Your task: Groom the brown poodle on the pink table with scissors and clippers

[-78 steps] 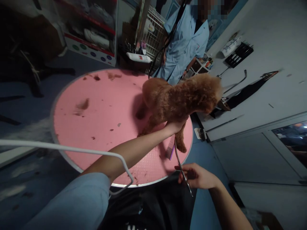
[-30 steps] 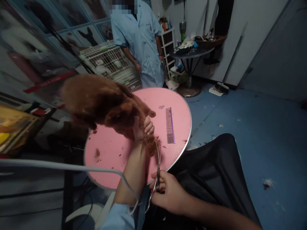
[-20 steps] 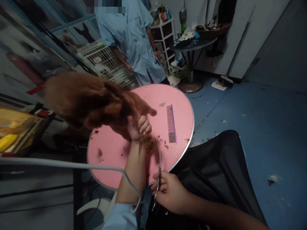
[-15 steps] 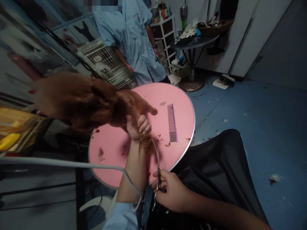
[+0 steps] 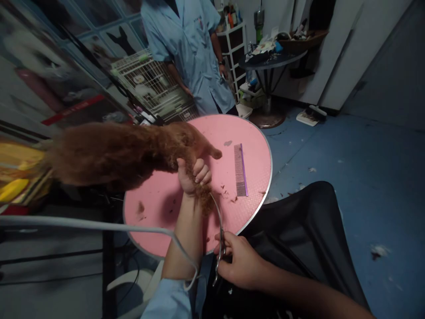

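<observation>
A brown curly-coated dog (image 5: pixel 126 153) is stood on a round pink table (image 5: pixel 245 133), its body blurred and stretched toward the left of the view. One of its legs is gripped by the left hand (image 5: pixel 192 177), whose fingers (image 5: pixel 201 170) are curled tight around the fur, with a tuft of the paw hanging out below the fist. A pair of curved scissors (image 5: pixel 219 230) is held in the right hand (image 5: pixel 239 261) at the near edge of the table; the fingers are closed about the handles, and the thin blades are raised so that the tips lie just beside the tuft. Whether the blades are parted cannot be told. A purple-backed comb (image 5: pixel 241 169) is laid flat on the table, just to the right of the gripped leg, and clipped bits of fur (image 5: pixel 141 207) are scattered over the pink surface. A person in a light blue coat (image 5: pixel 192 48) is seen behind the table, next to a white wire cage (image 5: pixel 152 86)
</observation>
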Demonstrator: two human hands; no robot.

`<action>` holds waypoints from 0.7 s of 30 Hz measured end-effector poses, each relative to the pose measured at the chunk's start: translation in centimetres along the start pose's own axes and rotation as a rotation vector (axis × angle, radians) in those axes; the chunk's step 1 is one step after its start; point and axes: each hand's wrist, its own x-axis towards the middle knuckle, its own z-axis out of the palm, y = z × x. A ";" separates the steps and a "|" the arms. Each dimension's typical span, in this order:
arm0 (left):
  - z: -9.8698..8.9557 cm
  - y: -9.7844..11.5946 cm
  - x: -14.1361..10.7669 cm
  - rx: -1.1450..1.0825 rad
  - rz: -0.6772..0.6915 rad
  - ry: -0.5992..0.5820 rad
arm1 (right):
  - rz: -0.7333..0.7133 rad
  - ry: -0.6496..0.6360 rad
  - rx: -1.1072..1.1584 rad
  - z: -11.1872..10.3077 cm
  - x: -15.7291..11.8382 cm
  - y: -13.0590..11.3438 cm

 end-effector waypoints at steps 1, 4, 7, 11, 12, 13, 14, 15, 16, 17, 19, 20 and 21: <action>0.0 -0.1 0.0 0.002 -0.012 0.001 | -0.001 -0.001 0.000 0.0 0.0 0.1; 0.2 -0.2 0.0 -0.003 -0.048 0.010 | 0.035 0.000 0.046 0.2 0.1 0.4; 0.4 -0.2 0.0 -0.013 -0.074 0.038 | 0.078 -0.004 0.092 0.4 -0.1 0.5; 0.6 -0.1 0.0 -0.002 -0.131 0.067 | 0.056 0.061 -0.059 0.2 -0.5 -0.3; 0.6 -0.1 -0.1 -0.003 -0.137 0.069 | 0.037 0.078 -0.136 0.1 -0.6 -0.6; 0.6 -0.1 -0.1 -0.007 -0.135 0.070 | 0.022 0.088 -0.206 0.0 -0.6 -0.8; 0.6 -0.1 -0.1 -0.013 -0.132 0.069 | 0.016 0.093 -0.258 -0.1 -0.6 -0.9; 0.5 -0.1 -0.1 -0.019 -0.129 0.069 | 0.020 0.095 -0.284 -0.2 -0.5 -1.0; 0.4 -0.2 0.0 -0.022 -0.134 0.067 | 0.026 0.096 -0.291 -0.2 -0.5 -0.9; 0.4 -0.2 0.0 -0.025 -0.143 0.066 | 0.030 0.095 -0.290 -0.2 -0.4 -0.8; 0.3 -0.3 0.1 -0.033 -0.171 0.060 | 0.026 0.097 -0.293 0.0 -0.4 -0.6; 0.3 -0.4 0.2 -0.040 -0.179 0.058 | 0.021 0.101 -0.304 0.1 -0.5 -0.5; 0.3 -0.5 0.2 -0.051 -0.176 0.056 | 0.015 0.106 -0.318 0.1 -0.5 -0.4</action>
